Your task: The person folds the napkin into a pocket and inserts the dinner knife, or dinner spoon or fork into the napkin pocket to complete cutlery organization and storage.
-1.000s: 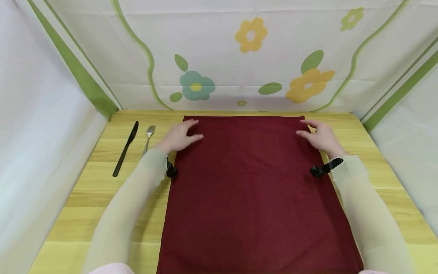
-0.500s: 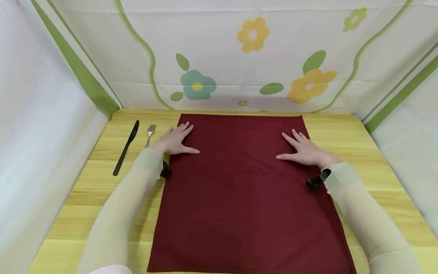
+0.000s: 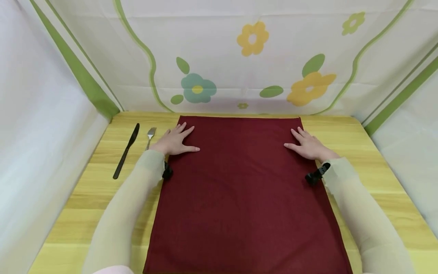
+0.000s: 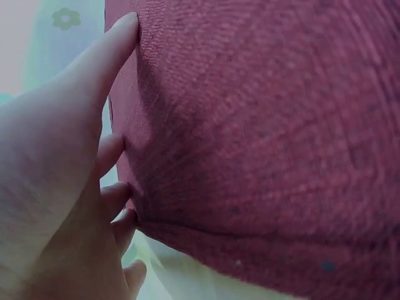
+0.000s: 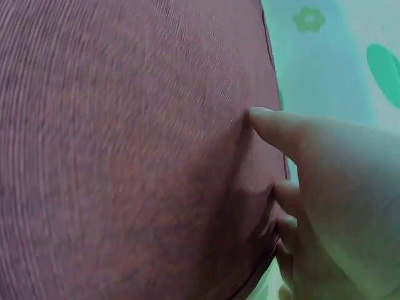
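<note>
A dark red cloth (image 3: pixel 236 190) lies spread flat over the middle of the table, its far edge close to the back curtain. On its upper left part rests my left hand (image 3: pixel 175 141), fingers spread and thumb pointing inward. My right hand (image 3: pixel 306 145) rests near the upper right edge with its fingers spread too. In the left wrist view, the left hand (image 4: pixel 62 144) has its fingertips on the cloth (image 4: pixel 262 137) by its side edge. The right wrist view shows the right hand (image 5: pixel 344 181) touching the cloth (image 5: pixel 125 150) with thumb and fingertips.
Left of the cloth, a black table knife (image 3: pixel 126 151) lies on the wooden table (image 3: pixel 78 220). Beside it is a silver fork (image 3: pixel 150 135), its handle partly hidden by the left sleeve. A white curtain (image 3: pixel 226 49) with printed flowers stands behind, and white fabric walls flank both sides.
Both hands have come down flat onto the cloth from a more curled pose at the far corners. The cloth has shifted slightly left. In the last half second the right hand slid outward.
</note>
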`<state>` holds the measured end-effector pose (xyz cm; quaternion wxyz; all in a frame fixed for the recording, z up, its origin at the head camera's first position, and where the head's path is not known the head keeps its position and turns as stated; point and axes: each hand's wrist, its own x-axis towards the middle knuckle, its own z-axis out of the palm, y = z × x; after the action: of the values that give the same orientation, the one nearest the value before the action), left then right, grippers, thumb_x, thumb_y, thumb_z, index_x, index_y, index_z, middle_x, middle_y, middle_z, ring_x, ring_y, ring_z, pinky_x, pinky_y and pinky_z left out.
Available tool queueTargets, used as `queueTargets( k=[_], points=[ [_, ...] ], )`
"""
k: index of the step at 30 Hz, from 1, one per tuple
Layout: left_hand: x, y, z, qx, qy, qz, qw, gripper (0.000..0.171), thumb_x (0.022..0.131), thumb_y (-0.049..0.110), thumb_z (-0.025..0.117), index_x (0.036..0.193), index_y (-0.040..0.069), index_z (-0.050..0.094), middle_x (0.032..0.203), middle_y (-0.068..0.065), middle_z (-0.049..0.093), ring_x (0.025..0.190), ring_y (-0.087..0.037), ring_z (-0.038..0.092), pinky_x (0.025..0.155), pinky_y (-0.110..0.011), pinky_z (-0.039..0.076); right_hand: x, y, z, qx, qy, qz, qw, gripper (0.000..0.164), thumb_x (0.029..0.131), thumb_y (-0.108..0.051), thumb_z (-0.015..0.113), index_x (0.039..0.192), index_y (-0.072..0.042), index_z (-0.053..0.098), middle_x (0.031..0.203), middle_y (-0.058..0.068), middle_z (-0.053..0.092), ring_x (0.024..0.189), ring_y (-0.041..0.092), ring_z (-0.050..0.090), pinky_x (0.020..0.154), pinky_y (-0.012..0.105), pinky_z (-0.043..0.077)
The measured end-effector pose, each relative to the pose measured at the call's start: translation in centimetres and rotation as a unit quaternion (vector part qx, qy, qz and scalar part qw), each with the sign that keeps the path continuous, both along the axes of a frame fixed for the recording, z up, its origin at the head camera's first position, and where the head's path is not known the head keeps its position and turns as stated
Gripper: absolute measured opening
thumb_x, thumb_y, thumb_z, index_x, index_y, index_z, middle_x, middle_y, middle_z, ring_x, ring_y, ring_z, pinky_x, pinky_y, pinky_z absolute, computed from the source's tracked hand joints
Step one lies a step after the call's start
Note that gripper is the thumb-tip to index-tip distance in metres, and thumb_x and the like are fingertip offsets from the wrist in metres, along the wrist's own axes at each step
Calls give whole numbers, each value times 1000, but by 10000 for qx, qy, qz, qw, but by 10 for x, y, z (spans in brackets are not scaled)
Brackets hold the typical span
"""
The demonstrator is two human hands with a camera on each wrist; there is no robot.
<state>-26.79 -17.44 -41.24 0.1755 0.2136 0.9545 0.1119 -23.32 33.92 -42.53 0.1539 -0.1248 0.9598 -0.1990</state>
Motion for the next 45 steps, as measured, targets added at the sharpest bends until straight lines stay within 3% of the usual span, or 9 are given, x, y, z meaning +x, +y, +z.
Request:
queueTargets(
  k=[6, 10, 13, 16, 18, 21, 28, 38, 45],
  points=[
    [-1, 3, 4, 242, 33, 81, 9997, 98, 94, 62, 63, 165, 13, 16, 168, -20, 3, 153, -40, 4, 119, -61, 8, -4, 3, 6, -287, -43, -138, 9995, 87, 103, -48, 57, 159, 7, 18, 162, 35, 6, 149, 51, 2, 115, 68, 8],
    [-8, 3, 5, 1149, 174, 501, 9920, 92, 93, 50, 71, 161, 5, 28, 165, -23, 17, 150, -41, 17, 119, -56, 19, -12, 6, 12, -867, 248, -819, 9926, 84, 99, -45, 67, 156, 5, 32, 159, 33, 24, 145, 50, 22, 112, 64, 25],
    [-16, -1, 5, 2145, 396, 1067, 9701, 81, 95, 38, 74, 157, 1, 36, 160, -23, 31, 146, -41, 28, 116, -54, 28, -21, 12, 14, -1467, 669, -1502, 9754, 78, 97, -41, 70, 152, 4, 41, 152, 31, 40, 138, 48, 38, 107, 60, 37],
    [-27, -6, 1, 2964, 541, 1729, 9377, 70, 97, 26, 72, 154, 1, 40, 155, -21, 40, 141, -40, 38, 112, -52, 35, -31, 15, 12, -1919, 946, -2030, 9555, 74, 96, -41, 72, 150, 4, 46, 145, 27, 51, 131, 43, 51, 98, 44, 49],
    [-33, -8, -5, 3277, 577, 2149, 9182, 65, 98, 21, 71, 154, 1, 42, 152, -22, 43, 137, -39, 42, 110, -51, 38, -36, 16, 10, -2133, 1012, -2317, 9437, 73, 95, -40, 73, 148, 4, 48, 142, 26, 54, 125, 39, 56, 88, 30, 51],
    [-41, -8, -15, 3358, 729, 2596, 9025, 61, 98, 15, 70, 151, 0, 45, 146, -23, 49, 131, -38, 49, 107, -47, 43, -43, 13, 6, -2256, 963, -2684, 9315, 74, 93, -41, 74, 148, 2, 50, 140, 24, 56, 119, 34, 59, 76, 16, 47],
    [-54, 0, -25, 2888, 1269, 2744, 9084, 55, 96, 11, 72, 144, -6, 52, 138, -25, 55, 129, -39, 49, 108, -47, 40, -56, 5, -3, -2290, 789, -3059, 9207, 65, 93, -25, 76, 147, 3, 51, 140, 23, 57, 127, 33, 55, 96, 33, 47],
    [-61, 4, -24, 2592, 1258, 2704, 9186, 47, 99, 13, 68, 140, -7, 56, 135, -25, 57, 128, -39, 50, 107, -47, 42, -71, 9, -13, -1553, 1303, -3207, 9252, 52, 91, -21, 78, 132, 7, 64, 130, 25, 63, 125, 39, 53, 105, 47, 42],
    [-63, 8, -22, 2875, 1138, 3150, 8973, 31, 96, 11, 70, 123, -3, 62, 121, -21, 61, 113, -36, 57, 96, -45, 47, -72, 10, -16, -1715, 1332, -3321, 9179, 37, 91, -21, 77, 118, 4, 73, 123, 23, 66, 119, 35, 53, 102, 41, 43]
  ],
)
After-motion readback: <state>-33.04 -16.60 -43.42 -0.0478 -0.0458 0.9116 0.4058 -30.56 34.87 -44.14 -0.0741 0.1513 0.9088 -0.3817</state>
